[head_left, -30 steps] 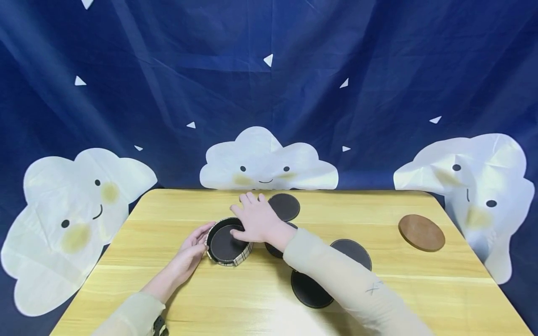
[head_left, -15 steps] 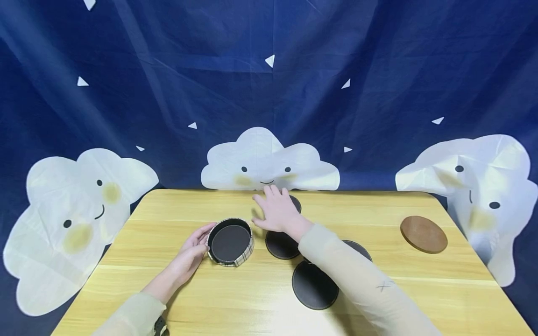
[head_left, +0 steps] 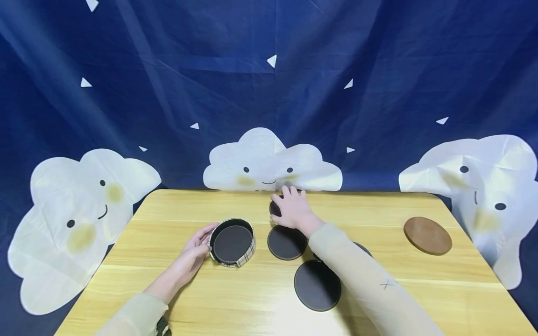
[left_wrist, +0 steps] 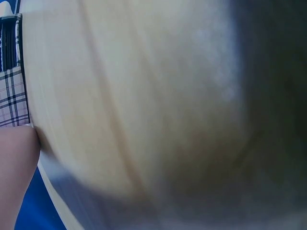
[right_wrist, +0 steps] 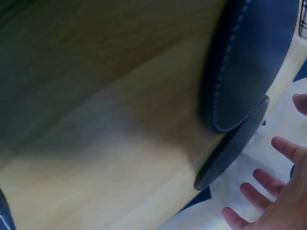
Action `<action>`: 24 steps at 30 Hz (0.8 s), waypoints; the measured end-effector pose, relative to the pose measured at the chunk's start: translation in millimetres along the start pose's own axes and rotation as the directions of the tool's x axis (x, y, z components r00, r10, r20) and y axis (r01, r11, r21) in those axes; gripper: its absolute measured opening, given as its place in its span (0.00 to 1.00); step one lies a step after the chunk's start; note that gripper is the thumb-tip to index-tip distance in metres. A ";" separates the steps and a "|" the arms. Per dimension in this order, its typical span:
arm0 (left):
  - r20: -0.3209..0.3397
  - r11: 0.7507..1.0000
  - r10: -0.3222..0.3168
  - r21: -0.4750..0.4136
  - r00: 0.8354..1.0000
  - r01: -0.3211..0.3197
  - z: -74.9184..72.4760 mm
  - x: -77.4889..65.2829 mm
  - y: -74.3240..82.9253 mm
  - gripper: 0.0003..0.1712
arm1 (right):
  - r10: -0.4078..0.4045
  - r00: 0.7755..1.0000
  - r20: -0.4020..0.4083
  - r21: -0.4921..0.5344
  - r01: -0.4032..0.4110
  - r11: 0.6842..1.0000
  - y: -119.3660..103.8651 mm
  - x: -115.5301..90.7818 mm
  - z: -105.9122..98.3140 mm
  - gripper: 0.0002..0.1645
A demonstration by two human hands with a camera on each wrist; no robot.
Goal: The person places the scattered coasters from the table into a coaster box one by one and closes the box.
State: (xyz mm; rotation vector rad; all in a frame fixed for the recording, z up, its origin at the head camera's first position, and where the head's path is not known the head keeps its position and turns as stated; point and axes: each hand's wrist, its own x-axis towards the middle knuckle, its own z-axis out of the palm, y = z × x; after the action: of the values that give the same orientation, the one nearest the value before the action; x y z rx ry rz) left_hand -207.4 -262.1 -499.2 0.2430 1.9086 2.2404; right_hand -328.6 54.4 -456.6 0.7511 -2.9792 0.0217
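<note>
My left hand [head_left: 191,256] holds the left side of a round coaster holder [head_left: 247,255] with a plaid outer wall and a dark inside. Its plaid side [left_wrist: 13,96] shows at the edge of the left wrist view. Reaching to the back of the table, my right hand [head_left: 295,211] hovers over the far black coaster [head_left: 275,210] and hides most of it. Its spread fingers [right_wrist: 256,196] stand above that coaster in the right wrist view, apart from it. A second black coaster [head_left: 287,243] lies just in front.
Another black coaster [head_left: 317,285] lies nearer me. One more coaster [head_left: 364,249] is partly covered by my right sleeve. A brown round disc [head_left: 428,235] sits at the right of the wooden table [head_left: 201,298]. Behind the back edge hangs a blue curtain [head_left: 210,84] with clouds.
My right hand has left the coaster holder and moved right and back to the far coaster, its fingers spread. My left hand keeps its hold on the coaster holder.
</note>
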 end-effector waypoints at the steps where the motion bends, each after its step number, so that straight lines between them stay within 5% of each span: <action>1: 0.000 1.000 0.005 0.000 1.000 -0.005 0.1 0.2 -0.4 0.47 | 0.003 1.000 0.005 0.003 -0.003 1.000 1.0 -0.1 1.2 0.40; 24: 0.003 1.000 0.004 0.009 1.000 -0.004 -3.6 1.2 -4.8 0.47 | 0.058 0.993 0.101 0.026 -0.061 0.998 3.4 14.0 13.4 0.41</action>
State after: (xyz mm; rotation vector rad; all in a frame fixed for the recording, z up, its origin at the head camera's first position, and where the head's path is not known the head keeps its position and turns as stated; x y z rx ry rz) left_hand -209.4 -264.6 -504.5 0.2511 1.9185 2.2331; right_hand -343.4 50.5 -469.0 0.6859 -3.1028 0.0319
